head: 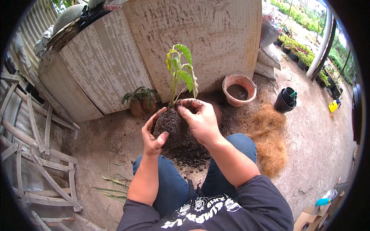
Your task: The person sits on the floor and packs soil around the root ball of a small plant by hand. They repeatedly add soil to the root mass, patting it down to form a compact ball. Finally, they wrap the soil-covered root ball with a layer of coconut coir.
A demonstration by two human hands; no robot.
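Note:
A leafy plant [185, 78] with wavy-edged green leaves, one of them yellowing, stands upright from a dark root ball [169, 122]. Around the left side of the root ball curls my left hand [153, 134], its thumb at the lower front. My right hand [199, 115] is bent at the top right of the root ball, fingertips at the base of the stems, with soil on the fingers. Below both hands lies a heap of dark soil [189, 154] on the ground between my knees. What lies behind my right hand is partly hidden.
Brown coir fibre [270, 138] lies right of the soil. Beyond it stand a bucket [228, 99] of murky liquid and stacked black pots [284, 101]. A small dark-leaved plant [141, 96] sits by the upright panels [199, 43]. Wooden frames [43, 161] are at left, cut leaves [112, 189] nearby.

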